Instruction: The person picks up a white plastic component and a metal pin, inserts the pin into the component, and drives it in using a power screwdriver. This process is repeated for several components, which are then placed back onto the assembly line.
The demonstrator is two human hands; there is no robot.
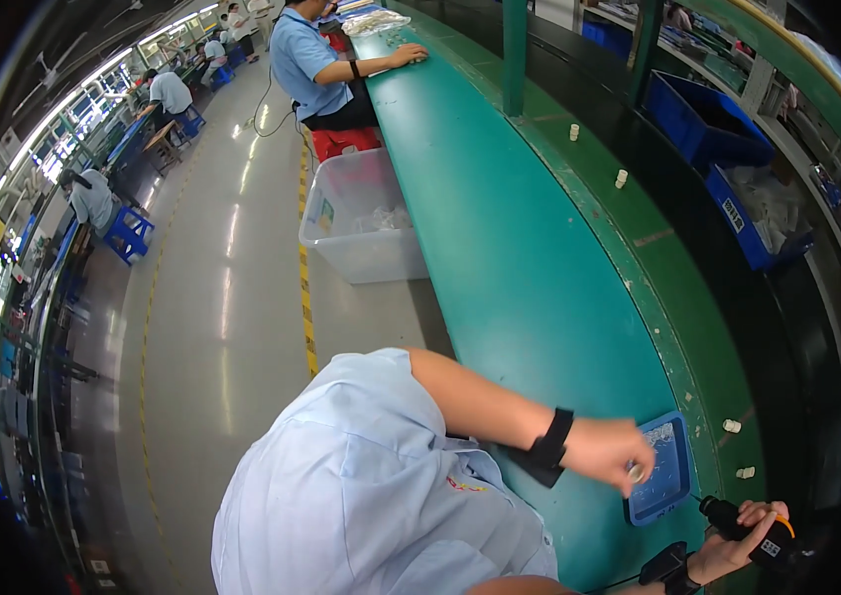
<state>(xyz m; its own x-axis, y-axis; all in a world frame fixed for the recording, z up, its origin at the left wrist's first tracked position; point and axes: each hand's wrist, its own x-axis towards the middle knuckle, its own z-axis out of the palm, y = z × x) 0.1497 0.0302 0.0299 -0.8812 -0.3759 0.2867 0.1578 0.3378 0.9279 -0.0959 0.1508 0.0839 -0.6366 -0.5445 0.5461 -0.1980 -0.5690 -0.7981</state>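
Note:
My left hand (611, 452), with a black band at its wrist, is closed over the near side of a shallow blue tray (662, 515). A small pale round piece (636, 473) shows at its fingertips; its exact kind is too small to tell. Many tiny light bits, perhaps screws, lie in the tray. At the lower right my right hand (728, 557), also banded at the wrist, grips a black power screwdriver (776, 544) with an orange ring. The tool's thin tip points left toward the tray's near right corner.
A long green workbench (500, 238) runs away from me beside a dark green belt (673, 268) carrying several small cream cylinders (622, 178). A clear plastic bin (366, 258) stands on the floor at left. A co-worker (316, 59) sits farther along. Blue crates (708, 119) stand at right.

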